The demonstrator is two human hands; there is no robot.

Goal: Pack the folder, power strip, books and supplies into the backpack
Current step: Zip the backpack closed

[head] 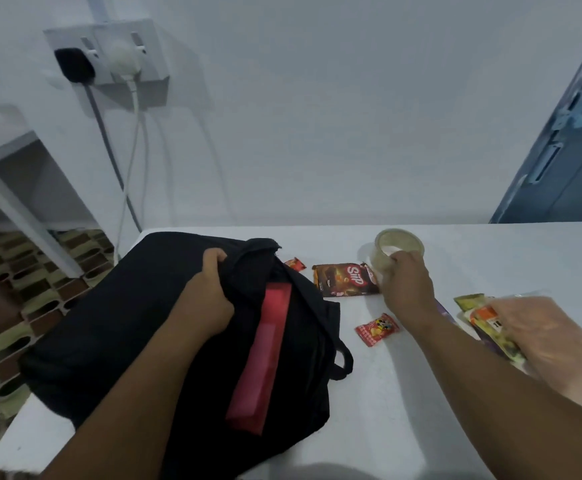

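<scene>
Black backpack (116, 327) lies flat on the white table (403, 410), left half of the tabletop, top end toward the far edge. A red strip (265, 355) runs along its upper face, near end lower, far end tucked under dark fabric.

Left hand (209, 299): fingers curled, gripping a fold of the backpack's fabric near the far top of the bag.

Right hand (407, 285): fingers curled round a roll of clear tape (395, 249), which stands on the table toward the far side, right of the bag. Whether the roll is lifted or resting on the surface: cannot tell.

Between bag and tape roll: brown snack packet (345, 279) marked "Siip", flat on the table, touching or just beside the right hand. Small red wrapper (295, 263) just left of it, close to the bag's edge. Red-and-white sweet wrapper (376, 329) nearer, under the right forearm line, apart from the bag.

Far right: several packets inside a clear plastic bag (532, 330), blurred, contents unreadable.

Wall behind: double socket (109, 51) with a black plug and a white plug, cables hanging down.
</scene>
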